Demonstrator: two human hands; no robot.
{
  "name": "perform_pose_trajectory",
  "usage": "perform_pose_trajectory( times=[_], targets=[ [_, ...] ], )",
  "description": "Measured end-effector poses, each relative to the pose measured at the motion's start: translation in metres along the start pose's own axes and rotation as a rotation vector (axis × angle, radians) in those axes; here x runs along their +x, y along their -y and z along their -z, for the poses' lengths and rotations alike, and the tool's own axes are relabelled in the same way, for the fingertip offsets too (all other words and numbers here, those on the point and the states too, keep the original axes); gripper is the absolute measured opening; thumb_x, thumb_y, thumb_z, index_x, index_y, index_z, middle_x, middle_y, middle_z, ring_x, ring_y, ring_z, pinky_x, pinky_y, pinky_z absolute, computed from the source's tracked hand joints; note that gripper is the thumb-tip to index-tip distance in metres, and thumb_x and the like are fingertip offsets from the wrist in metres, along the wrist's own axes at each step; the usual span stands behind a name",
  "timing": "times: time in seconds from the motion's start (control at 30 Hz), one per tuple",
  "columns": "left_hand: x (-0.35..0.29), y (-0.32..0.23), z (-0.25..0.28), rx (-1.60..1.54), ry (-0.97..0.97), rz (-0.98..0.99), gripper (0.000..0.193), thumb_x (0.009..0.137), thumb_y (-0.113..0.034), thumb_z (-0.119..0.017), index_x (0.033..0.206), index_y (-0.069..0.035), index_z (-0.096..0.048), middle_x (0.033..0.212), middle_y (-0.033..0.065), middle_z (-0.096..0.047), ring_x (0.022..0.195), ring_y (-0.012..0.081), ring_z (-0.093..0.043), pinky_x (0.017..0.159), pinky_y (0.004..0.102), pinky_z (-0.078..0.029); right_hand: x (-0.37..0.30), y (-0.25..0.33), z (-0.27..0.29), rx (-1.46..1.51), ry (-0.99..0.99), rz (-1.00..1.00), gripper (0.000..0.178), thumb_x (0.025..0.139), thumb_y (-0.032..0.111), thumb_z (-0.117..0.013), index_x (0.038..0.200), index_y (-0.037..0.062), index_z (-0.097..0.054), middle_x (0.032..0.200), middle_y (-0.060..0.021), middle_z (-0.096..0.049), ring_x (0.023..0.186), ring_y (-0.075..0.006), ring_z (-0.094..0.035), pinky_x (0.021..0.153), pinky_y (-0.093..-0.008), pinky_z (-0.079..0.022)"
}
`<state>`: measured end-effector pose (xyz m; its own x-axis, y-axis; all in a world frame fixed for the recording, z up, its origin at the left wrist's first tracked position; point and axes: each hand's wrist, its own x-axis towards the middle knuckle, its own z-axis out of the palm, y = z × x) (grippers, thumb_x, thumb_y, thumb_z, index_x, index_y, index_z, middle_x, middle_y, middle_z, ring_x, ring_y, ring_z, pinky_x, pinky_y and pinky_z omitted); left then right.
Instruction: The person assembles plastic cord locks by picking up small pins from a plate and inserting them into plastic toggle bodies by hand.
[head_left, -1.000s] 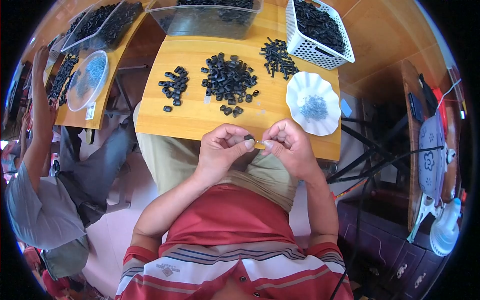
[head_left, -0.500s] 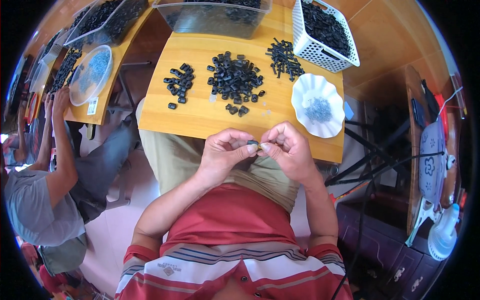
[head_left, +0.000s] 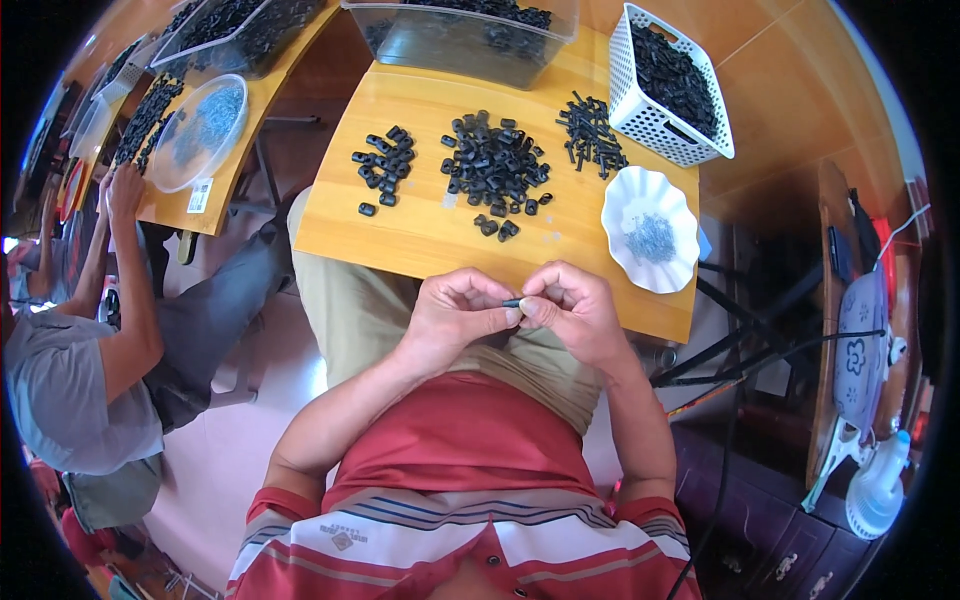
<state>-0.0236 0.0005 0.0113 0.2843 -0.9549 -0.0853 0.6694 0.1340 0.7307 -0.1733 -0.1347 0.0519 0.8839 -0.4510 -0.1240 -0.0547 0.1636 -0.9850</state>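
We had a small black piece (head_left: 511, 303) out in front of us, just off the near edge of the counter (head_left: 400, 235) and above our lap. The fingers of our left hand (head_left: 450, 308) were pinched on it, thumb against forefinger, and those of our right hand (head_left: 575, 315) gripped its other end, so both hands nearly met around it. Beyond them, on the counter, lay a large heap of short black caps (head_left: 495, 160), with a smaller group of caps (head_left: 383, 165) to its left. On the right we had a scalloped white dish (head_left: 640, 190) holding tiny pale metal bits (head_left: 650, 238), and behind it a scatter of thin black pins (head_left: 590, 135) beside a perforated white basket (head_left: 640, 118) full of dark parts. A clear bin (head_left: 450, 50) stood at the far side.
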Motion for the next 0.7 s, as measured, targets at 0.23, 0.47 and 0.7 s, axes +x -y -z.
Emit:
perform_pose_trajectory(
  times=[0.23, 0.47, 0.7],
  targets=[
    [-0.003, 0.005, 0.016, 0.012, -0.057, -0.023, 0.018, 0.086, 0.012, -0.069, 0.100, 0.001, -0.066, 0.101, 0.0124, -0.072, 0.094, 0.0178, -0.070, 0.086, 0.0316, -0.059, 0.049, 0.010, -0.009, -0.791, -0.156, 0.355, 0.013, 0.087, 0.009, -0.074, 0.095, -0.0002, -0.069, 0.090, -0.0058, -0.065, 0.074, -0.0155, -0.066, 0.064, -0.0305, -0.052],
    [-0.010, -0.002, 0.025, -0.041, -0.133, -0.051, 0.022, 0.086, 0.010, -0.071, 0.106, 0.001, -0.067, 0.102, 0.0114, -0.072, 0.095, 0.0178, -0.071, 0.086, 0.0315, -0.060, 0.082, 0.008, -0.023, -1.437, -0.109, 0.456, 0.019, 0.084, 0.018, -0.073, 0.099, 0.0059, -0.072, 0.096, -0.0053, -0.058, 0.088, -0.0248, -0.058, 0.069, -0.0395, -0.052],
    [-0.014, -0.001, 0.034, -0.008, -0.140, -0.061, 0.022, 0.086, 0.010, -0.071, 0.106, 0.002, -0.067, 0.101, 0.0101, -0.072, 0.094, 0.0166, -0.070, 0.087, 0.0304, -0.058, 0.094, -0.001, -0.024, -1.622, -0.046, 0.464, 0.013, 0.084, 0.016, -0.072, 0.090, 0.0054, -0.070, 0.093, -0.0053, -0.054, 0.087, -0.0259, -0.054, 0.074, -0.0396, -0.051]
  ],
)
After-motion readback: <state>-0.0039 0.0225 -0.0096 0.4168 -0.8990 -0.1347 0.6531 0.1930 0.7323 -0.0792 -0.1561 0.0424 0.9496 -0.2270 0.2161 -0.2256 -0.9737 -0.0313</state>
